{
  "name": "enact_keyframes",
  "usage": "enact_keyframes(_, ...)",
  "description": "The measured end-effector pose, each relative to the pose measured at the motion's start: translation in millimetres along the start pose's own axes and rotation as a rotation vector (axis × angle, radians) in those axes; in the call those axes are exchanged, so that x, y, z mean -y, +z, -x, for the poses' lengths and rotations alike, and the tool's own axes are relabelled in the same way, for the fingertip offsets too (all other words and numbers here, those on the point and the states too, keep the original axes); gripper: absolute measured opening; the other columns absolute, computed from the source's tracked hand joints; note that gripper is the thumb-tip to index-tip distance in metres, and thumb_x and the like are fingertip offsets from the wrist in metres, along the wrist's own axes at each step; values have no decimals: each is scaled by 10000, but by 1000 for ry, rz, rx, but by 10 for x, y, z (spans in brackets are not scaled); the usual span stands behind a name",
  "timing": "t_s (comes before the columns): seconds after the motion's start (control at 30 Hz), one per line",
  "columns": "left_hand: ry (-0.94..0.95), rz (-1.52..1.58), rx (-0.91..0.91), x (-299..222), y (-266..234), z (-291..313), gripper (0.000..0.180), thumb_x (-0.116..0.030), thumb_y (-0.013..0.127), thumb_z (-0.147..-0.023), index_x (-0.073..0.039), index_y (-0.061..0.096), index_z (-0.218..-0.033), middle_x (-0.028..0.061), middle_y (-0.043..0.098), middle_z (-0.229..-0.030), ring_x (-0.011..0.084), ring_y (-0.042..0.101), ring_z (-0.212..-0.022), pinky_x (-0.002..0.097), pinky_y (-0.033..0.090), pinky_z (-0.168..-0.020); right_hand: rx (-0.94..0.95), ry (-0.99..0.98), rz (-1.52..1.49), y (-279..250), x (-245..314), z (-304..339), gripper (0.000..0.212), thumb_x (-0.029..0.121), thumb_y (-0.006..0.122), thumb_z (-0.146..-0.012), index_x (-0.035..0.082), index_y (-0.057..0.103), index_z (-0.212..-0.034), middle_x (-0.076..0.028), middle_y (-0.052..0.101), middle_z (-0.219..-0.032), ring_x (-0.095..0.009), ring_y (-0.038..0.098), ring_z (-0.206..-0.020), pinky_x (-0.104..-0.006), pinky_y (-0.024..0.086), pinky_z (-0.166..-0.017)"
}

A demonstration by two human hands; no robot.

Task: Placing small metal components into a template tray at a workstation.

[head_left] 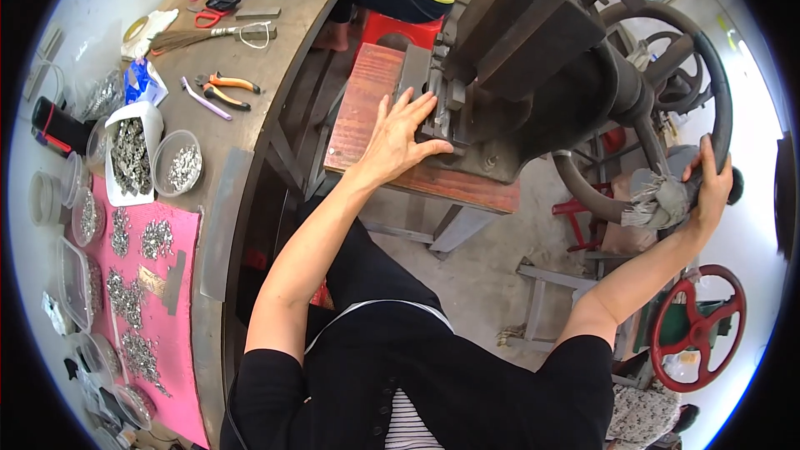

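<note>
I wear a black cardigan (333, 392), its short left sleeve (271, 379) ending toward ten o'clock, the right sleeve (583, 367) toward two. Small dark buttons (384, 409) run down to six o'clock, beside my black-and-white striped shirt (412, 429). Black trousers (367, 267) show toward twelve, past a thin white edge (379, 303).

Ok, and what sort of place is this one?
Probably a small metalworking workshop: a heavy machine with a large wheel, a workbench with pliers, and piles of small silvery pieces on a pink mat.
</note>
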State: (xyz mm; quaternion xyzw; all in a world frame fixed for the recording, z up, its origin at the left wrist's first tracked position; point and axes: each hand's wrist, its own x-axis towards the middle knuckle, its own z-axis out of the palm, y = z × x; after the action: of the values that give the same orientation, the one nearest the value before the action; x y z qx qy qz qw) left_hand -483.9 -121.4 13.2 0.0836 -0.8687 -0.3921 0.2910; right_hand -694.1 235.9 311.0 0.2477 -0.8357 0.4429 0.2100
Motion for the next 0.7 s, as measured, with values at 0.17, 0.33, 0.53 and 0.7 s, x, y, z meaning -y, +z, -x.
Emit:
enact_keyframes(0.17, 7, -8, -4, 24, 62, -116, 877, -493, 794, -797, 46, 516, -1431, 192, 480, -1532, 397, 306, -1497, 605, 113, -1224, 114, 47, -14, -94, 81, -370, 368, 401, 708, -953, 62, 571, -915, -15, 522, -725, -114, 527, -530, -242, 392, -507)
enact_keyframes(0.33, 2, -23, -11, 42, 106, -186, 874, -489, 793, -800, 45, 512, -1433, 196, 485, -1526, 395, 313, -1494, 608, 116, -1222, 158, 37, -26, -118, 169, -610, 351, 384, 708, -944, 62, 573, -918, -16, 548, -728, -100, 525, -494, -221, 382, -466)
enact_keyframes(0.53, 9, -16, -9, 46, 129, -206, 875, -499, 791, -796, 43, 518, -1427, 196, 490, -1521, 400, 329, -1485, 616, 125, -1216, 281, 71, -144, -189, 91, -777, 303, 350, 657, -983, 65, 572, -926, -4, 505, -687, -87, 498, -526, -217, 397, -502)
enact_keyframes(0.7, -5, -13, -14, 37, 93, -197, 886, -505, 793, -791, 41, 515, -1430, 197, 491, -1520, 404, 343, -1476, 615, 128, -1216, 18, -70, -245, 45, -102, 83, 211, 209, 623, -978, 9, 556, -979, -34, 504, -651, -137, 525, -572, -255, 456, -572)
